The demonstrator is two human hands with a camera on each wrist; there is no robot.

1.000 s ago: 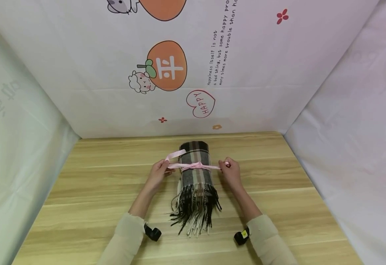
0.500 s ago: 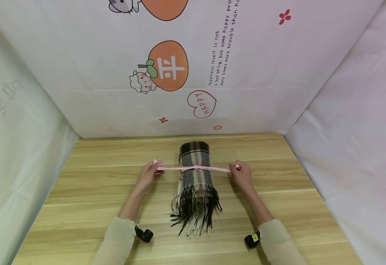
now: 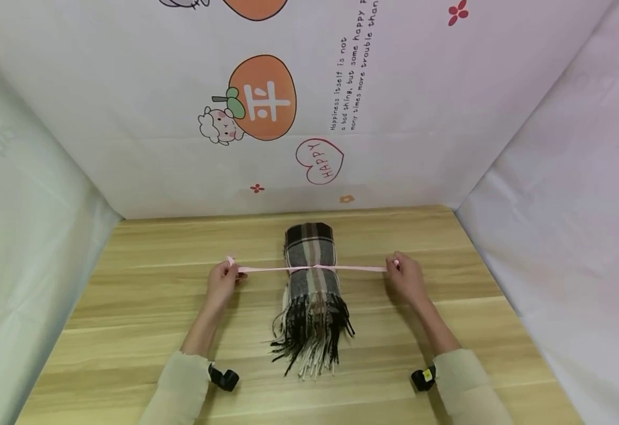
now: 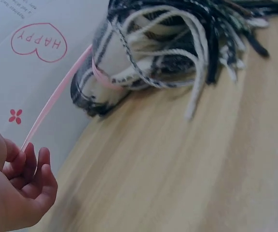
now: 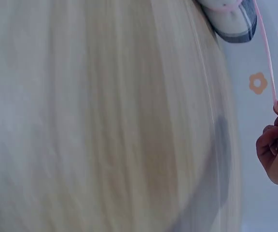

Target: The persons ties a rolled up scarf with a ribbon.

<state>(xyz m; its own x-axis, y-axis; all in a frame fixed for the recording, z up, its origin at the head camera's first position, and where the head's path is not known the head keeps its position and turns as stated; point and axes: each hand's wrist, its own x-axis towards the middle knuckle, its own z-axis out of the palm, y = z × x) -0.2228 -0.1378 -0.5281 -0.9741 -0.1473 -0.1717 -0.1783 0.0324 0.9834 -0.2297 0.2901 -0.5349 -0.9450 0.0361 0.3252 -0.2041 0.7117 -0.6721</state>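
A rolled plaid scarf (image 3: 311, 283) in black, grey, white and brown lies in the middle of the wooden table, its fringe (image 3: 314, 339) toward the person. Round its middle runs a pink ribbon (image 3: 272, 269), crossed or knotted on top and stretched straight out to both sides. The left hand (image 3: 222, 283) pinches one ribbon end between thumb and forefinger, as the left wrist view also shows, with a short tail sticking up. On the other side the right hand (image 3: 406, 277) grips the opposite end in curled fingers. Both hands are apart from the scarf.
Behind the table (image 3: 144, 307) rises a white printed backdrop (image 3: 182, 177) with cartoon figures and lettering. White sheets hang at the left and right sides. Each wrist carries a small black camera (image 3: 224, 378).
Both hands have moved outward, away from the scarf, each with its ribbon end. The loops at the middle have drawn down to a small tight knot and the ribbon is straighter.
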